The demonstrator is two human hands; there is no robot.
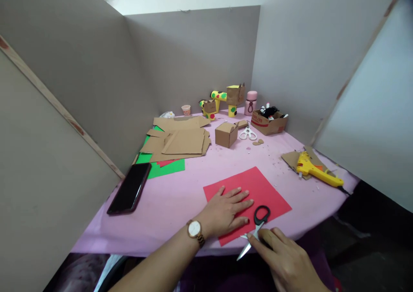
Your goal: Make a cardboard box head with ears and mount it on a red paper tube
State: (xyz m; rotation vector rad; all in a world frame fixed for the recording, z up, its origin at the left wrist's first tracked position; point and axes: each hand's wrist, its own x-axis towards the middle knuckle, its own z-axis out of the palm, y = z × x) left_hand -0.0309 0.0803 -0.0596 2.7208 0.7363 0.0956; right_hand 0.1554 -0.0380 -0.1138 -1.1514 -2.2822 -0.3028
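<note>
My left hand (pixel 227 212), with a watch (pixel 194 228) at its wrist, lies flat with fingers spread on a sheet of red paper (pixel 263 186). The paper sits at the table's front edge, one corner pointing away from me. Just to the right, my right hand (pixel 285 253) is closed on a pair of scissors (pixel 247 250) with black handles. One handle loop rests over the paper; the other is hidden by my fingers. The blades look parted, the longer one pointing down and left past the front edge.
A yellow glue gun (pixel 318 174) lies on cardboard at the right. A tablet (pixel 130 188) is at the left, before stacked cardboard (pixel 185 141) and green sheets (pixel 174 167). Farther back are a cardboard box (pixel 226 135), white scissors (pixel 248 133), spotted yellow figures (pixel 232 110) and a pink bottle (pixel 251 103).
</note>
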